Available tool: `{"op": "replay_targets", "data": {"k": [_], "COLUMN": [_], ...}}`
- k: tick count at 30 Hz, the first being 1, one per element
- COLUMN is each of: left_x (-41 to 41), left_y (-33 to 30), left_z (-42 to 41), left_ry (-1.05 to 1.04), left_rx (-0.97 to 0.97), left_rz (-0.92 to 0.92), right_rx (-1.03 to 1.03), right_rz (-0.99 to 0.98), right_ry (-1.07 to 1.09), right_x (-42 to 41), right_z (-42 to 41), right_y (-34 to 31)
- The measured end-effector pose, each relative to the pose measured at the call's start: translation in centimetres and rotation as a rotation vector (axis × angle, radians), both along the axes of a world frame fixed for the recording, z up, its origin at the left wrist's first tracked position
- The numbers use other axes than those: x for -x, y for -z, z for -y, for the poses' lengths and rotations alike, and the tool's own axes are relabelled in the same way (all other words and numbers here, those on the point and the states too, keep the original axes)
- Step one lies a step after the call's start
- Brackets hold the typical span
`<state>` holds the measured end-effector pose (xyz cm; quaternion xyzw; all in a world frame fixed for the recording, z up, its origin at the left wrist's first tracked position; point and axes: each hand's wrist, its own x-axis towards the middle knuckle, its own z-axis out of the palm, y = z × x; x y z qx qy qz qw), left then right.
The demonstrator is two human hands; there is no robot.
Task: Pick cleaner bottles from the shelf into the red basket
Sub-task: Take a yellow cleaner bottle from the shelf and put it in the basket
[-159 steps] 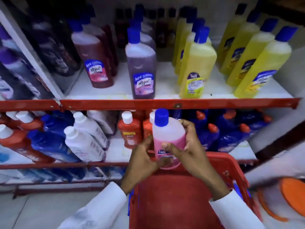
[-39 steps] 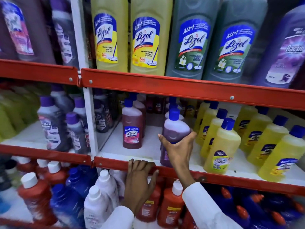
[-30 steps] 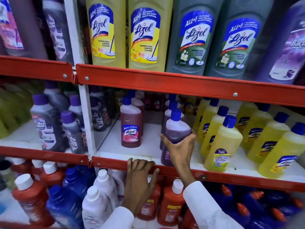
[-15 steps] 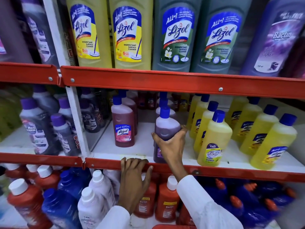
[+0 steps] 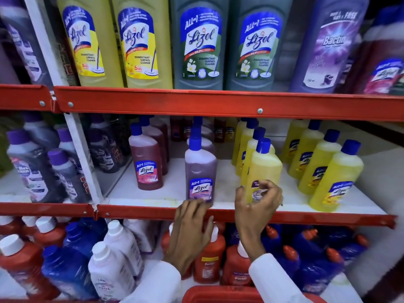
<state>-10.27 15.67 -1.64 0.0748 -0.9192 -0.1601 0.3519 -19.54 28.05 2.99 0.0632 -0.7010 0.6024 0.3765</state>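
Note:
A purple cleaner bottle (image 5: 200,169) with a blue cap stands upright at the front of the middle shelf. My left hand (image 5: 190,228) rests flat on the red shelf lip just below it, fingertips touching the edge. My right hand (image 5: 258,204) hovers to the right of that bottle with curled, parted fingers, holding nothing, in front of a yellow cleaner bottle (image 5: 265,167). The rim of the red basket (image 5: 220,295) shows at the bottom edge.
A maroon bottle (image 5: 146,165) stands left of the purple one, and more yellow bottles (image 5: 336,178) fill the right. Large bottles (image 5: 201,44) line the top shelf. Orange, white and blue bottles (image 5: 113,259) crowd the lower shelf. Red shelf rails (image 5: 218,103) jut forward.
My right hand has let go of the purple bottle and shifted right, toward the yellow bottle. The purple bottle stays on the shelf. My left hand slid right along the shelf lip.

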Motion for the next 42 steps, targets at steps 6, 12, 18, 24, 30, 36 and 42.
{"op": "replay_targets", "data": {"k": [6,12,18,24,30,36,42], "left_x": [3.5,4.2,4.0,4.3,4.2,4.3,4.4], "left_y": [-0.1,0.5,0.2,0.2,0.6,0.6,0.6], "left_z": [-4.4,-5.5,-5.6,-6.1,-6.0,-5.9,-6.2], "left_ry": [0.092,0.046,0.052,0.056,0.055,0.052,0.051], "left_rx": [0.096,0.101,-0.005,-0.048,-0.054,-0.061,-0.099], "left_rz": [0.148,0.267,0.253,0.220,0.198,0.212,0.192], "right_rx": [-0.205,-0.132,0.123,0.676,0.798,0.726,0.141], "right_rz": [0.247,0.221,0.101,0.175,0.193,0.162,0.166], "right_ry": [-0.008,-0.271,-0.396,-1.433,-2.056,-1.847,-0.498], "right_x": [4.0,6.3,4.4,3.4,1.3,-0.4,-3.4], "right_z": [-2.2,-4.0,-7.4,-12.4,-13.7,-14.7,-13.4], "right_y": [-1.4,-2.2,-5.0,-9.3,-11.6,-12.0,-12.9]}}
